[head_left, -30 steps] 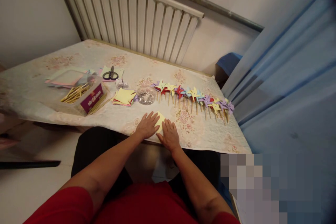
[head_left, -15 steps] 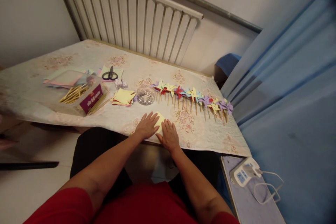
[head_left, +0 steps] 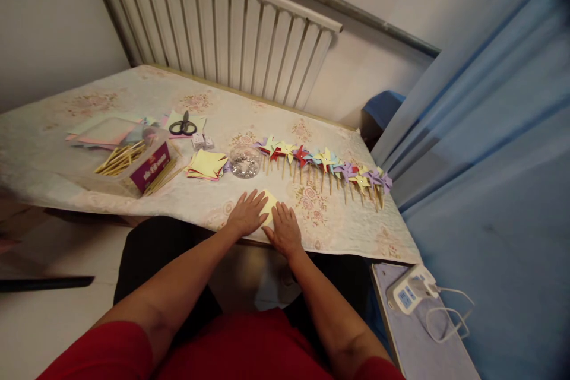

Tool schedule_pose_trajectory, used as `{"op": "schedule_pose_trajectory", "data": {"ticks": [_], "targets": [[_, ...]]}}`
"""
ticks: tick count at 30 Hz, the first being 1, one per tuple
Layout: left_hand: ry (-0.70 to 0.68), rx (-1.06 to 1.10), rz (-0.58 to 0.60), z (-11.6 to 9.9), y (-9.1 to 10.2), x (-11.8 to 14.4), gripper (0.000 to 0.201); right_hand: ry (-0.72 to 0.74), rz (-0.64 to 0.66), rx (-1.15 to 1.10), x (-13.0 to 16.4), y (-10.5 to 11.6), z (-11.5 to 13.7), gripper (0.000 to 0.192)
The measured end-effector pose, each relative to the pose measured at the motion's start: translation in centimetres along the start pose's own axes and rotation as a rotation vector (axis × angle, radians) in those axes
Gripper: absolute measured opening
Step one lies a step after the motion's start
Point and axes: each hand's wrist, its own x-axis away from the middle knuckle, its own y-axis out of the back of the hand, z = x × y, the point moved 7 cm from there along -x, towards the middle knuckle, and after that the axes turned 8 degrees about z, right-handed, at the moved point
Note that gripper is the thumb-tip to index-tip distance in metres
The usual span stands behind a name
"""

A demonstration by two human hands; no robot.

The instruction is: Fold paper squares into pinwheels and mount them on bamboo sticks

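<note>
Hands (head_left: 266, 221) flat on yellow paper (head_left: 269, 204) — nr table edge (head_left: 338, 250).

White ribbed radiator (head_left: 231, 35) against a pale wall (head_left: 48, 18), blue curtain (head_left: 490, 148) at right, light floor (head_left: 40, 320)

Both bare forearms reach forward from red sleeves toward the near edge of the desk. The left hand (head_left: 246, 214) lies flat, palm down, fingers spread and pointing away. The right hand (head_left: 283, 229) lies flat just beside it, palm down, fingers together and angled slightly leftward. Neither hand is closed into a grip
</note>
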Motion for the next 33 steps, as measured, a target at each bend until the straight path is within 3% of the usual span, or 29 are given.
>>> {"op": "schedule_pose_trajectory", "data": {"ticks": [33], "targets": [[0.015, 0.01, 0.032, 0.06, -0.45, -0.11, 0.057, 0.008, -0.006, 0.002, 0.04, -0.21, -0.03, 0.066]]}}
